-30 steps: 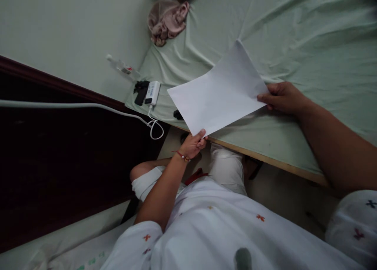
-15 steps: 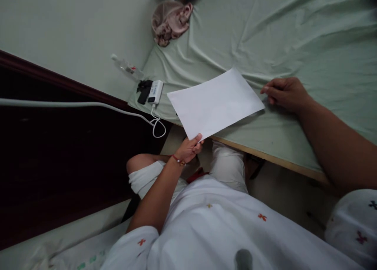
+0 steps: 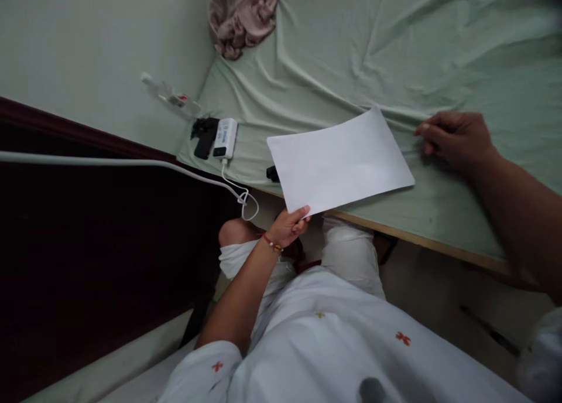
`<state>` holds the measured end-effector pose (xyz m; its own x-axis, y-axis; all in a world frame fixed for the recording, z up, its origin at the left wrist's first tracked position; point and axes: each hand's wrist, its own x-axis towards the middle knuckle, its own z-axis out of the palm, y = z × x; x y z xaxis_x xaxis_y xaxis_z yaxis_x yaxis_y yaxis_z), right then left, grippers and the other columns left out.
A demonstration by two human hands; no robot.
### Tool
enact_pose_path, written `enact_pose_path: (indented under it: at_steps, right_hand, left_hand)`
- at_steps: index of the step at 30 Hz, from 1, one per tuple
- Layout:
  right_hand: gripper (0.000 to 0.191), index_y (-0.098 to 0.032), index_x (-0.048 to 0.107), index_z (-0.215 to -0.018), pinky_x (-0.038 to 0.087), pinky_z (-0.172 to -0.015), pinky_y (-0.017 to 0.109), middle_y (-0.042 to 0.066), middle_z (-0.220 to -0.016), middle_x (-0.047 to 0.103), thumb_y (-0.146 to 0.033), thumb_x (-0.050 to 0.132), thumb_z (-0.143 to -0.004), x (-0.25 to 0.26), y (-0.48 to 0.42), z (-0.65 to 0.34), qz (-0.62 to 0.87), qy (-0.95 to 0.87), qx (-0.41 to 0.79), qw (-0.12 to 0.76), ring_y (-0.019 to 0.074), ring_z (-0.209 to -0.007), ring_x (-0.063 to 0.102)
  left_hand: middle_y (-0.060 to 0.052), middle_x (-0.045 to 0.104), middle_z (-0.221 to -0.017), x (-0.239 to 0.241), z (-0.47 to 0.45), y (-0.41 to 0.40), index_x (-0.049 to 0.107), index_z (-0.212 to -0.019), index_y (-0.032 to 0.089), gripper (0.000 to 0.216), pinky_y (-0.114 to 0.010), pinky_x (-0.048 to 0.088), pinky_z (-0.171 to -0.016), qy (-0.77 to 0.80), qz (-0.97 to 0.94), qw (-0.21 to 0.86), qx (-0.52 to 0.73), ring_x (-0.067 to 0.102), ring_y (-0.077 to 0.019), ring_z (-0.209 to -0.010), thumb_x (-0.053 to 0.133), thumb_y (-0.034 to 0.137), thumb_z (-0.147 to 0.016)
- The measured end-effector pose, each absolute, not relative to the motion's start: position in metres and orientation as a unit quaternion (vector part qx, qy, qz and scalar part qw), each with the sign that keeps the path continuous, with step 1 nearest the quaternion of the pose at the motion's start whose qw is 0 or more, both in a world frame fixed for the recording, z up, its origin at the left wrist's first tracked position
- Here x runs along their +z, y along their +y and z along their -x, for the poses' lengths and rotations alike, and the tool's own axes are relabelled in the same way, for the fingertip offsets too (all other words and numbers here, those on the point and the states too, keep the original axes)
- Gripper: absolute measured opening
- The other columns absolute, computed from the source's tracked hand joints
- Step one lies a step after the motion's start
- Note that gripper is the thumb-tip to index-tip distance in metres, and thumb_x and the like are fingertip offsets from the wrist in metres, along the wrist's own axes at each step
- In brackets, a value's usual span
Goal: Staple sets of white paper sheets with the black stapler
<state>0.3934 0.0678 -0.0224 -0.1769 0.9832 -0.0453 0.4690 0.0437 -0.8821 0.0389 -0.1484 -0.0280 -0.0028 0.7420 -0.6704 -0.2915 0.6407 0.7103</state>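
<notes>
A blank white sheet of paper point(image 3: 342, 160) is tilted over the near edge of a surface covered in green cloth. My left hand point(image 3: 290, 224) pinches its near-left corner, thumb on top. To the right of the sheet, my right hand point(image 3: 459, 136) hovers low over the cloth or rests on it; which of the two I cannot tell. Its fingers are curled in with thumb and forefinger together, apart from the paper, and nothing shows in them. A small black object point(image 3: 272, 173) peeks out at the sheet's left edge, mostly hidden.
The green cloth point(image 3: 439, 57) lies wrinkled. At the left are a white device with a cable point(image 3: 225, 138), black items point(image 3: 204, 136) and a clear plastic bottle point(image 3: 171, 95) by the wall. Bunched pinkish fabric point(image 3: 241, 19) lies farther back. A white cord point(image 3: 88, 158) crosses the dark panel.
The paper and my left hand have shifted slightly right and down in view. My right hand has moved right, a little farther from the sheet. The black object at the sheet's left now shows more.
</notes>
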Motion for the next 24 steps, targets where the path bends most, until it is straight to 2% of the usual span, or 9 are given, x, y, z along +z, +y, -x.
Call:
enact_pose_path:
  at_steps: [8,13,17,21,24]
  right_hand:
    - [0.013,-0.013,0.080,-0.096,0.036,-0.058,0.027,-0.001,-0.063,0.063,-0.022,0.074,-0.103,-0.028,0.061,-0.388,0.600,-0.643,0.331,0.342,0.0041,-0.052,0.045]
    - [0.024,-0.009,0.076,-0.094,0.034,-0.059,0.027,-0.002,-0.062,0.059,-0.030,0.073,-0.106,-0.023,0.057,-0.384,0.595,-0.647,0.333,0.343,0.0032,-0.054,0.044]
    - [0.017,-0.009,0.076,-0.096,0.036,-0.061,0.028,-0.002,-0.063,0.060,-0.022,0.071,-0.105,-0.017,0.060,-0.374,0.611,-0.642,0.346,0.308,0.0044,-0.055,0.045]
    - [0.016,-0.018,0.076,-0.087,0.045,-0.067,0.031,0.001,-0.065,0.066,-0.020,0.070,-0.102,0.007,0.031,-0.369,0.633,-0.655,0.315,0.266,0.0096,-0.060,0.054]
    - [0.021,-0.030,0.077,-0.085,0.047,-0.065,0.037,0.003,-0.065,0.066,-0.043,0.072,-0.100,0.025,-0.037,-0.387,0.638,-0.683,0.233,0.270,0.0168,-0.061,0.058]
  left_hand:
    - [0.010,0.033,-0.036,-0.024,-0.017,-0.142,0.064,-0.064,0.013,0.060,-0.018,0.017,-0.042,0.561,-0.202,0.734,0.324,0.024,-0.0010,-0.036,0.099,0.061,-0.065]
    - [0.010,0.034,-0.036,-0.026,-0.011,-0.138,0.064,-0.064,0.014,0.062,-0.018,0.018,-0.042,0.527,-0.226,0.757,0.314,0.023,-0.0007,-0.036,0.098,0.065,-0.066]
    - [0.010,0.035,-0.037,-0.033,-0.014,-0.141,0.062,-0.065,0.014,0.057,-0.019,0.018,-0.043,0.538,-0.216,0.746,0.328,0.023,-0.0007,-0.036,0.097,0.059,-0.070]
    - [0.010,0.035,-0.037,-0.037,-0.013,-0.146,0.062,-0.065,0.015,0.055,-0.019,0.017,-0.043,0.545,-0.206,0.742,0.331,0.022,-0.0006,-0.036,0.095,0.056,-0.074]
    - [0.010,0.036,-0.037,-0.038,-0.007,-0.145,0.062,-0.065,0.014,0.056,-0.019,0.017,-0.043,0.541,-0.215,0.749,0.318,0.023,-0.0006,-0.036,0.096,0.059,-0.072]
